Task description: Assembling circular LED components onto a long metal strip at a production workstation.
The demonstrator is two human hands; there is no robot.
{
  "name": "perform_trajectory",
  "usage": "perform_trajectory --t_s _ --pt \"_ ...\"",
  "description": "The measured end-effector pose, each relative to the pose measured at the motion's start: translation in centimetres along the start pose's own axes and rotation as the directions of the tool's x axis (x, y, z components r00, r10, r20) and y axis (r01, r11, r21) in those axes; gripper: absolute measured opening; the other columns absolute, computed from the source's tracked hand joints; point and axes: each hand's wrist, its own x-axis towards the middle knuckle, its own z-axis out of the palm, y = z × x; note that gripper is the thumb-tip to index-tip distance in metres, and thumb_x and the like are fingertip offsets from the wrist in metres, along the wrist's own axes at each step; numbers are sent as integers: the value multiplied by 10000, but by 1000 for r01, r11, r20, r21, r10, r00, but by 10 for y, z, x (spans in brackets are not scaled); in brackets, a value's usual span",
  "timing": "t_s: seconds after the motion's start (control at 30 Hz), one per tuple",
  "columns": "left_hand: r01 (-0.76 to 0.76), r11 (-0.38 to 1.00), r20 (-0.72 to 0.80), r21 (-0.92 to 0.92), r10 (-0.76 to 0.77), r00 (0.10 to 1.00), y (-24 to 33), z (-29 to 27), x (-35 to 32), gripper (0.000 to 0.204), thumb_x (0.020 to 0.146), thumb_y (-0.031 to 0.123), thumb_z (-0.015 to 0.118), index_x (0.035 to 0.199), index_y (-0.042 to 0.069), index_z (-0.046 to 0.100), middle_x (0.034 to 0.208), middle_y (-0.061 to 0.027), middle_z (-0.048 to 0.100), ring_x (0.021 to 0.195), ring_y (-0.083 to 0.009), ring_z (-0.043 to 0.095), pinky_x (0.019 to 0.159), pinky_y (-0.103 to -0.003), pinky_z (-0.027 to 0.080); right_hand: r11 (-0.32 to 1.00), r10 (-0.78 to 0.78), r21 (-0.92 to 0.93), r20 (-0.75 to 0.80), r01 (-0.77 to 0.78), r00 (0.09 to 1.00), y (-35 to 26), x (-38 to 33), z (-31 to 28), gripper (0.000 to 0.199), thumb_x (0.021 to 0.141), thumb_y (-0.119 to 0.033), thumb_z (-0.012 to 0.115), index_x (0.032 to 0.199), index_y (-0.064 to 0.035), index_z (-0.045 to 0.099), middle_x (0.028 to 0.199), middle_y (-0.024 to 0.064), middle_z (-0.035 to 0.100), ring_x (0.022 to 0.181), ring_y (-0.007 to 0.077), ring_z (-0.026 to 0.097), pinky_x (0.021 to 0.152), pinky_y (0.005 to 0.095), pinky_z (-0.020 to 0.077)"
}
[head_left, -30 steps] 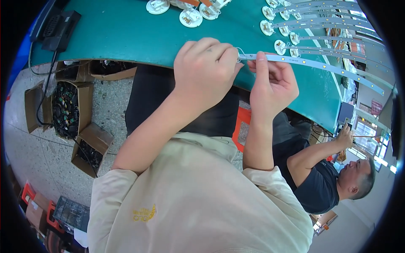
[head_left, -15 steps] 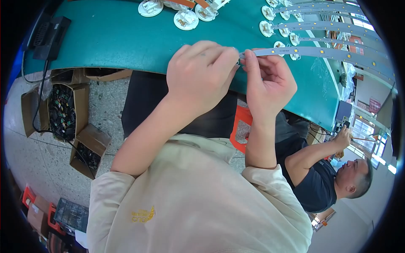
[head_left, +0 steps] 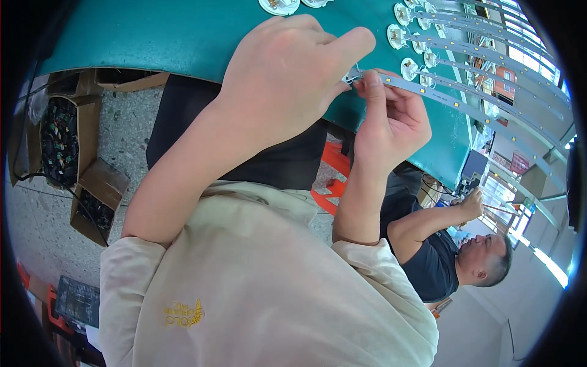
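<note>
A long, narrow LED strip (head_left: 455,104), grey with small yellow chips, stretches toward the right. My right hand (head_left: 391,119) pinches it close to its near end between thumb and fingers. Thin white wires (head_left: 351,77) stick out at that end, in the gap between my hands. My left hand (head_left: 287,76) is closed by these wires, its thumb against them and its index finger bent above. The back of that hand hides most of its grip.
Several LED strips with round white caps (head_left: 397,37) lie at the right of the green table (head_left: 153,37). More white caps (head_left: 279,6) lie at the far edge. Cardboard boxes (head_left: 88,131) of dark parts stand on the floor at left. A co-worker (head_left: 437,244) sits at right.
The view has shifted, and my left hand appears larger and higher. Its index finger has lifted from the strip's end, uncovering the white wires. My right hand keeps its pinch.
</note>
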Motion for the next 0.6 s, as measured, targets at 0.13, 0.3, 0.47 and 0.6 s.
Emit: perform_trajectory --t_s 0.13,0.3,0.47,0.6 --pt "9 1000 1 5 -9 1000 0 0 0 445 688 128 843 1064 133 606 816 -1 695 829 -213 668 675 -351 518 1000 13 15 -26 -12 1000 2 -3 1 97 897 44 713 972 88 669 821 149 729 712 165 704 699 268 581" --pt "23 999 29 40 -24 999 -3 4 -4 414 692 132 840 1039 133 615 806 2 694 817 -206 664 683 -352 515 999 4 42 -34 -3 999 3 -6 2 95 900 44 711 969 89 664 827 150 726 710 160 697 689 261 571" --pt "29 999 26 40 -30 999 -3 4 -4 401 694 136 837 1031 131 618 807 5 693 819 -206 659 689 -355 512 999 -2 52 -34 4 999 6 -5 3 99 897 45 714 967 92 662 835 153 725 711 161 697 690 262 573" --pt "28 999 25 38 -29 999 -3 3 -5 401 692 130 834 1030 129 618 808 4 693 825 -206 657 691 -359 511 998 -55 0 -26 55 998 6 -5 3 106 892 53 718 969 95 659 837 154 726 724 163 704 699 268 583"
